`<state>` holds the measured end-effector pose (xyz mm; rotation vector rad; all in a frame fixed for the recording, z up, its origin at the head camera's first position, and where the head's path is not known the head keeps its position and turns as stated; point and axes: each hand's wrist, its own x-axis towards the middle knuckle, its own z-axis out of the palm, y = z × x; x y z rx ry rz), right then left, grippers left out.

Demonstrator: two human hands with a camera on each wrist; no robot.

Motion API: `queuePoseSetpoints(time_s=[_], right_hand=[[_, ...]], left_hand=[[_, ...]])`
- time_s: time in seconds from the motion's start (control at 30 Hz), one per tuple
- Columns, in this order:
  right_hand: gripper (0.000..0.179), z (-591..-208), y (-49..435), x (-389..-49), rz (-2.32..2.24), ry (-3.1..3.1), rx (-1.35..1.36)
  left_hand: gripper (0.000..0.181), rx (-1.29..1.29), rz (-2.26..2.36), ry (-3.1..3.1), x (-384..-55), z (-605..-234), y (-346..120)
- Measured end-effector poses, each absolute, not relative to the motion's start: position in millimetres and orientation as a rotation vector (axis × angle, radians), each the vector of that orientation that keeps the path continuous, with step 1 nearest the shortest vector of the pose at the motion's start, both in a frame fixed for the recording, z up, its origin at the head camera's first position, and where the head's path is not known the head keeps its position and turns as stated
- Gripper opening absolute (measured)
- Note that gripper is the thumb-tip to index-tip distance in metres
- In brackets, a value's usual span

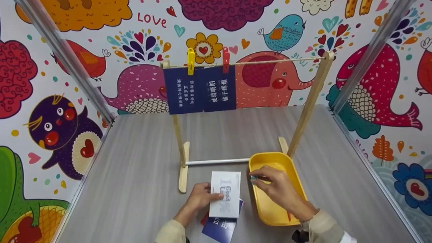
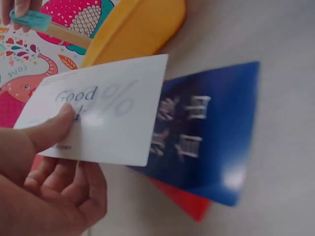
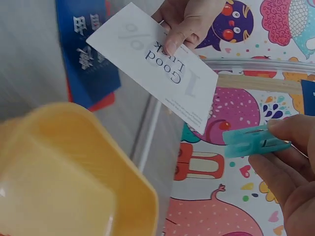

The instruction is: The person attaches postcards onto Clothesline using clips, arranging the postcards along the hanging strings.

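My left hand pinches a white card printed "Good Luck", thumb on its face and fingers behind. Between thumb and fingers of my right hand is a teal clothespin, held over the yellow tray's left side. Below the white card, a blue card with white characters lies on the table, overlapping a red card. Two dark blue cards, a left one and a right one, hang from a rope by a yellow clothespin and a red clothespin.
A wooden stand carries the rope, with a white rod low across it. The yellow tray sits at the stand's right foot, a thin red item inside. Patterned walls with metal posts enclose the grey table.
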<state>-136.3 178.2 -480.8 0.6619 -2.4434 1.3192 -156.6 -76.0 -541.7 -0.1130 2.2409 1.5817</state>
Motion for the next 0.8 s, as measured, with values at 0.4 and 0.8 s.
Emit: queuePoseSetpoints(time_s=[0.4, 0.8], right_hand=[[0.019, -417.7, 199.2, -175.3, 1.468, -2.442, 0.753], [0.020, -334.8, 216.1, -213.0, 1.472, -2.465, 0.601]], left_hand=[[0.037, 0.039, 1.593, 2.312, -203.4, -474.7, -53.9], [0.033, 0.024, 1.733, 2.465, -241.2, -393.1, -35.5]])
